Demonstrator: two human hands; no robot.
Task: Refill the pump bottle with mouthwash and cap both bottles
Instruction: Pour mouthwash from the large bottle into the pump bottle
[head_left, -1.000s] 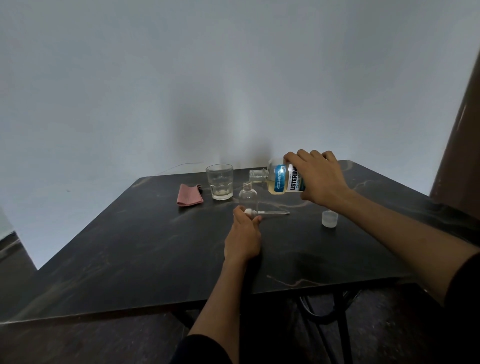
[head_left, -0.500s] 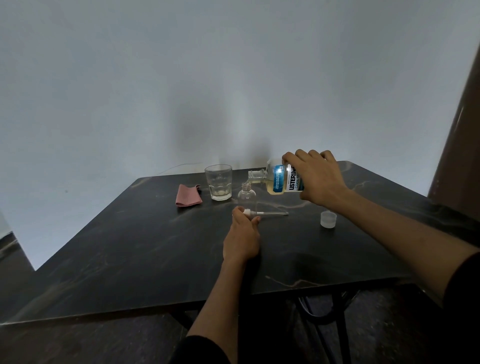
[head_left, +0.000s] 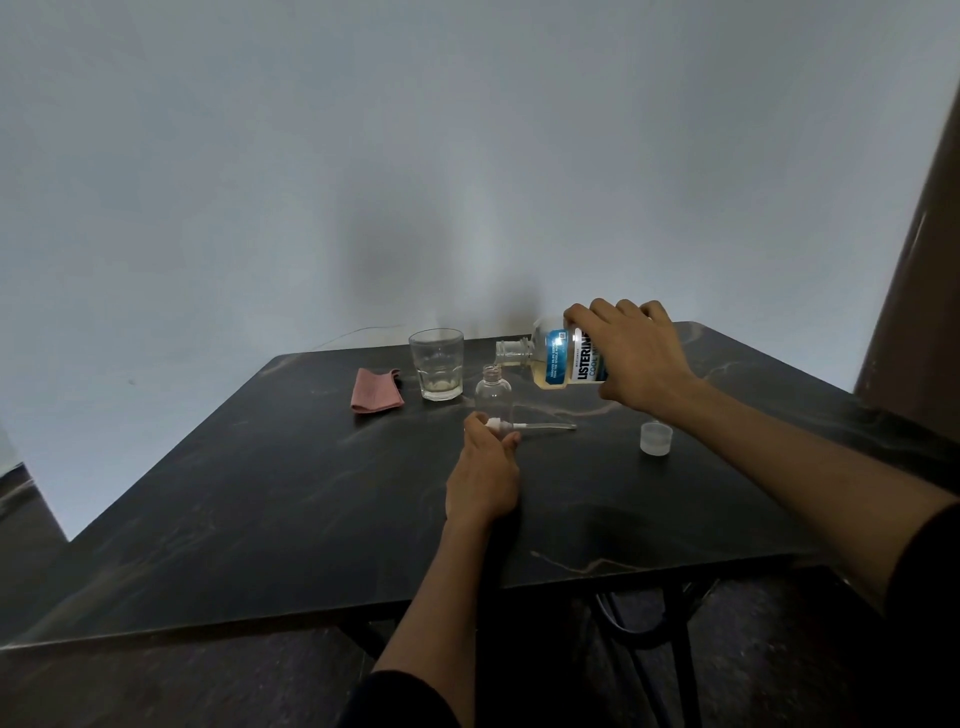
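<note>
Both hands hold as before: right hand (head_left: 631, 358) gripping tilted mouthwash bottle (head_left: 563, 358), left hand (head_left: 485, 467) pinching pump head (head_left: 500, 425).

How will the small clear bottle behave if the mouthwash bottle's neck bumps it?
The small clear bottle looks empty and plastic, so probably light. It stands upright, narrow and unheld, so it may tip or slide on the smooth table.

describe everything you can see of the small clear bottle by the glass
The small clear bottle looks like clear plastic with a round shoulder and narrow threaded neck. It stands upright and uncapped on the dark table and looks empty. Its base is hidden behind the left hand; whether that hand touches it cannot be told.
</note>
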